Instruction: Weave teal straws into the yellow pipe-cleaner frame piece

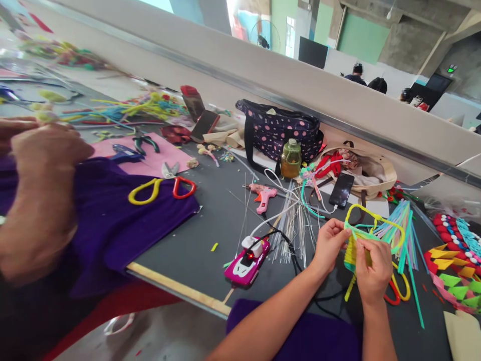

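Observation:
A small yellow and green bag made of pipe cleaners (350, 253), with loops of yellow pipe cleaner standing up from it, is held up over the right part of the table. My left hand (329, 244) pinches its upper edge with thumb and index finger. On the near side, my right hand (374, 268) also has its fingers closed on the green rim. Behind it fans out a bunch of pastel pipe cleaners (404, 233). Scissors with red and yellow handles (405, 288) lie beside my right hand, their blades hidden.
A magenta power strip (248, 263), pink glue gun (266, 196), thin wires (296, 230) and a phone (341, 190) lie left of my hands. Farther back are a dotted bag (281, 128) and a jar (291, 158). At far left, a co-worker's hand (52, 143) works over purple cloth (124, 215).

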Demonstrator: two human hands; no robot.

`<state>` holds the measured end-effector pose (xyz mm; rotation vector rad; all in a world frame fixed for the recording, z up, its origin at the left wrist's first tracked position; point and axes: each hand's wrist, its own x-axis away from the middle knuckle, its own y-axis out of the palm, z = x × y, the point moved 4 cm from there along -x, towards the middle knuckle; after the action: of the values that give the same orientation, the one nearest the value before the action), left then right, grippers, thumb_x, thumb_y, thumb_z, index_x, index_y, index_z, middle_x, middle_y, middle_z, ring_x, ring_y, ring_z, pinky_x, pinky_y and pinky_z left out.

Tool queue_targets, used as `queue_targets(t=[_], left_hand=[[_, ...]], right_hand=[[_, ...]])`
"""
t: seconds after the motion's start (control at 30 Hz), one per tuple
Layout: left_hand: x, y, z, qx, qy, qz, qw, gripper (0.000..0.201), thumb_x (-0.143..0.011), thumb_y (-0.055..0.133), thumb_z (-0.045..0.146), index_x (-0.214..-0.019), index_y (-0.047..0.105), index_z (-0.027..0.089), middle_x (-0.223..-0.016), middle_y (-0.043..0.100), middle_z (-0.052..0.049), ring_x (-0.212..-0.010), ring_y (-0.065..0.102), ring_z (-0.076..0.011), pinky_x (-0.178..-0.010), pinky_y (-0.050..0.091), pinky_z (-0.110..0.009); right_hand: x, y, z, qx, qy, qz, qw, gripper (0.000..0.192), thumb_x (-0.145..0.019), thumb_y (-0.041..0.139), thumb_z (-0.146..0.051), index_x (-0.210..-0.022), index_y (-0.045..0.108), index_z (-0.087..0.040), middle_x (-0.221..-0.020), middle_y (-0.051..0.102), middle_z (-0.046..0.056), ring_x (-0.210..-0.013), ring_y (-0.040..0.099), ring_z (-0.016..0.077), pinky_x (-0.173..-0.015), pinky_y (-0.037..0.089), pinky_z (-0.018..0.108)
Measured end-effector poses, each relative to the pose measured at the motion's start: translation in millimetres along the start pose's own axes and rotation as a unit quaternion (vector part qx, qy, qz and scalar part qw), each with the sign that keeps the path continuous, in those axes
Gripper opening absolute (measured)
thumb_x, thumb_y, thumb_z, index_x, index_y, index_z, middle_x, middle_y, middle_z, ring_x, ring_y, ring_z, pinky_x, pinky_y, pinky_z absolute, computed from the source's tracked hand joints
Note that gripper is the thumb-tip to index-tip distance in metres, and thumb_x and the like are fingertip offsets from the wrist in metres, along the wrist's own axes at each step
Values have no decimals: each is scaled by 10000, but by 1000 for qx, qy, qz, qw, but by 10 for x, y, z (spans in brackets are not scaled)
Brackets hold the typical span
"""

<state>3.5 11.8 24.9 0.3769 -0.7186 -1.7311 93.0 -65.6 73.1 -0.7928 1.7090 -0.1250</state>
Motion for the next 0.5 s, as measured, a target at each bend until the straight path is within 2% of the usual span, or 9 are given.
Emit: queue_targets(t=[0.27,0.37,0.5], left_hand=[[30,29,34,0,12,-10,1000,321,-632,786,358,-798,615,144,-741,630,-14,-590,530,-84,-490,397,-167],[45,41,52,10,5,-13,1000,342,-618,798,347,-855,659,141,-747,613,-4,-581,508,-71,-484,385,-161],[51,37,62,25,0,-2,1000,326,-586,818,328,-803,662,140,-729,601,3,-580,511,-72,-487,398,-162]], right_hand=[[-1,-26,-7,-27,-1,35,999,93,-842,603,-101,-871,612,-188,-795,651,28,-762,587,156,-741,456,325],[7,-30,3,-37,5,26,999,89,-844,598,-98,-867,606,-183,-796,640,30,-765,578,154,-734,452,322],[29,-36,15,-46,0,19,999,90,-842,592,-95,-855,594,-184,-782,625,27,-758,570,156,-729,453,323]])
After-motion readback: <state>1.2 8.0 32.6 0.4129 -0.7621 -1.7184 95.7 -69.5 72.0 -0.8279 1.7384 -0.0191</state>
